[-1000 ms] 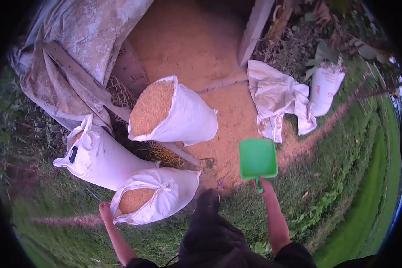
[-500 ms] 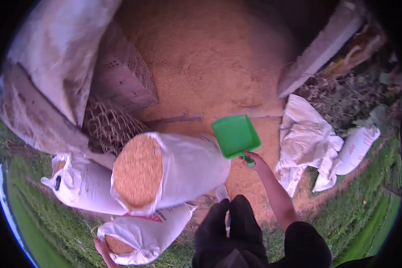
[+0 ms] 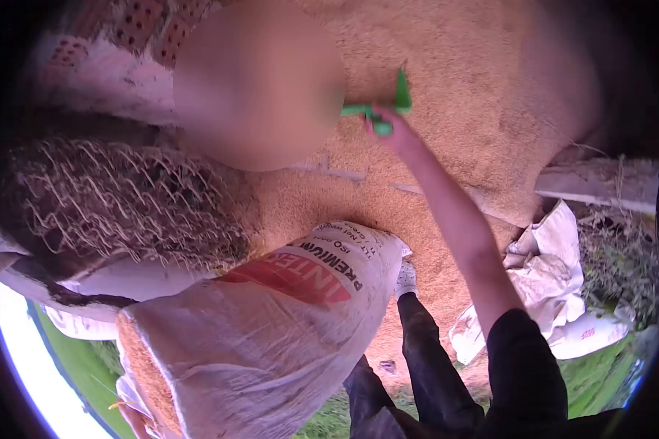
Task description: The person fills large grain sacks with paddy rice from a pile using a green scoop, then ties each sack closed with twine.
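My right hand (image 3: 390, 126) is closed round the handle of a green dustpan (image 3: 403, 95), at arm's length over a heap of loose tan husks (image 3: 461, 95). The pan is tilted, with one side wall standing up; a round blurred patch reaches its left end. A large white woven sack (image 3: 271, 351) with red print leans beside my legs, its mouth full of husks toward the left. At the lower left edge, my left hand (image 3: 133, 419) shows in part, closed at the rim of a smaller white sack (image 3: 127, 388), near a yellow string.
Rolled wire mesh (image 3: 124, 197) lies at the left, under perforated bricks (image 3: 135, 29). A crumpled white sack (image 3: 549, 271) and another white bag (image 3: 589, 334) lie at the right by dry brush and a beam (image 3: 600, 186). My shoe (image 3: 406, 276) stands beside the large sack's base.
My right hand has carried the dustpan forward to the heap and turned the pan. The view has come lower and rolled, so the large sack looks nearer and its print shows.
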`<state>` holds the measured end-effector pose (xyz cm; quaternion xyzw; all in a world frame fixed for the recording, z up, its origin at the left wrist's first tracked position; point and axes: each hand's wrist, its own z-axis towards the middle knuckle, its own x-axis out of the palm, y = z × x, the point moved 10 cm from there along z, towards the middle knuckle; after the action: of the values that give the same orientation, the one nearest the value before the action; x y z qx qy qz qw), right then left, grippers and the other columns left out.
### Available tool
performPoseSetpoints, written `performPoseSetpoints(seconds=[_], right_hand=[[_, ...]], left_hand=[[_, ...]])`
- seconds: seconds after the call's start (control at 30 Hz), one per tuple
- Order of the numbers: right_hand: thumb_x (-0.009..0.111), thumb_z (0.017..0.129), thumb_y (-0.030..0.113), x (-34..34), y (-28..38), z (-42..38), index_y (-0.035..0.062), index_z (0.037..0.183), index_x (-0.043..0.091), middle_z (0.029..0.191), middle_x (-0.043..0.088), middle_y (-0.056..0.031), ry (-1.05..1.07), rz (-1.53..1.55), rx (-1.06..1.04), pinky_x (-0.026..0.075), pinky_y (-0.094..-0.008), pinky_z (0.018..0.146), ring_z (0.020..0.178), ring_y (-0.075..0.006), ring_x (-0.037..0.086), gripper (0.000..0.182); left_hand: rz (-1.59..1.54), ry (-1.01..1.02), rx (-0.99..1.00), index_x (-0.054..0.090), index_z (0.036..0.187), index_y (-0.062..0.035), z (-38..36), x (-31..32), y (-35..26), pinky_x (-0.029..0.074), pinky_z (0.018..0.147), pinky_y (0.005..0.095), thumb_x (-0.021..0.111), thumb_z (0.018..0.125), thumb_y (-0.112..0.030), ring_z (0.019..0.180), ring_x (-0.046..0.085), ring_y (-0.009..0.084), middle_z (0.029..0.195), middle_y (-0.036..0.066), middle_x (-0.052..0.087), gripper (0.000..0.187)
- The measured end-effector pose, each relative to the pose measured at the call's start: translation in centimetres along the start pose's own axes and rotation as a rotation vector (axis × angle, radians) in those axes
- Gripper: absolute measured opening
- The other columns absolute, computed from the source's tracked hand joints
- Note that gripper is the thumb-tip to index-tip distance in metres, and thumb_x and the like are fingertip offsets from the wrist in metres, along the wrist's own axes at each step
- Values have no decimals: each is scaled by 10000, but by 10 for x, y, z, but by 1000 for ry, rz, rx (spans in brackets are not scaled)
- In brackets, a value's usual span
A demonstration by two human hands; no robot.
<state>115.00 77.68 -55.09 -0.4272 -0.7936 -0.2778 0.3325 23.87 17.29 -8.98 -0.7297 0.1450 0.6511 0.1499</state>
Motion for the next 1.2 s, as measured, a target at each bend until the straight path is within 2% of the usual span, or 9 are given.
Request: performPoseSetpoints(seconds=[0.13, 0.2, 0.5, 0.7, 0.8, 0.87, 0.97, 1.17, 1.2], right_hand=[[691, 868, 167, 43, 55, 60, -17, 1150, 512, 1031, 584, -237, 97, -47, 57, 569, -329, 608, 810, -281, 621, 382], [690, 866, 152, 47, 78, 52, 25, 1130, 527, 1006, 617, -202, 194, -215, -169, 574, -385, 654, 835, -297, 640, 336], [570, 969, 298, 0, 19, -170, 63, 1064, 566, 882, 634, -121, 9, -298, -131, 482, -245, 489, 606, -192, 580, 254], [504, 997, 243, 5, -34, -349, 26, 1123, 529, 999, 608, -152, 108, -131, -103, 480, -248, 519, 658, -193, 553, 252], [452, 1015, 255, 37, -85, -451, -41, 1155, 464, 1043, 557, -165, 149, -6, -4, 495, -277, 547, 673, -208, 528, 328], [427, 1026, 281, 53, -117, -520, -66, 1160, 423, 1023, 528, -171, 53, -22, -57, 499, -285, 519, 647, -208, 501, 372], [410, 1035, 294, 85, -169, -610, -77, 1145, 413, 1002, 525, -174, 18, -120, -110, 491, -279, 477, 643, -203, 498, 387], [400, 1039, 307, 140, -300, -746, -73, 1134, 417, 958, 522, -163, 1, -122, -169, 450, -253, 387, 593, -171, 484, 393], [402, 1038, 309, 151, -321, -764, -70, 1132, 418, 946, 520, -156, -44, -130, -216, 444, -248, 374, 576, -162, 477, 391]], left_hand=[[-72, 2, -57, 519, 1200, -16, -12, 3, 5, 440, 925, 452, 435, 996, -275, 1101, 554, 380, 1218, 236, 558, 340], [-116, 8, -65, 518, 1202, -14, -11, 5, 7, 438, 932, 449, 432, 998, -272, 1109, 550, 375, 1233, 234, 552, 341], [-118, 60, 49, 500, 1247, 31, 2, 4, -5, 385, 1018, 410, 384, 1022, -254, 1189, 495, 319, 1376, 212, 447, 381], [53, 199, 507, 602, 1098, 47, 85, 26, 28, 439, 866, 411, 512, 915, -230, 1002, 573, 296, 1110, 235, 614, 344], [-294, 178, 486, 666, 935, 26, 75, -15, -21, 476, 669, 363, 564, 898, -257, 739, 574, 166, 813, 126, 671, 303], [-463, 262, 425, 670, 1010, 19, 93, -23, -23, 488, 684, 272, 578, 929, -224, 781, 607, 110, 893, 95, 690, 272], [-1331, 339, 213, 574, 1160, 27, 130, -19, -19, 559, 839, 336, 540, 985, -178, 895, 673, 204, 969, 114, 669, 272], [-1657, 423, 218, 471, 1121, 13, 113, -59, -55, 545, 918, 415, 394, 1011, -61, 935, 662, 285, 966, 149, 638, 153], [-1637, 475, 414, 476, 1053, 3, 109, -66, -70, 543, 922, 414, 368, 1010, -42, 927, 662, 274, 964, 153, 635, 124]])
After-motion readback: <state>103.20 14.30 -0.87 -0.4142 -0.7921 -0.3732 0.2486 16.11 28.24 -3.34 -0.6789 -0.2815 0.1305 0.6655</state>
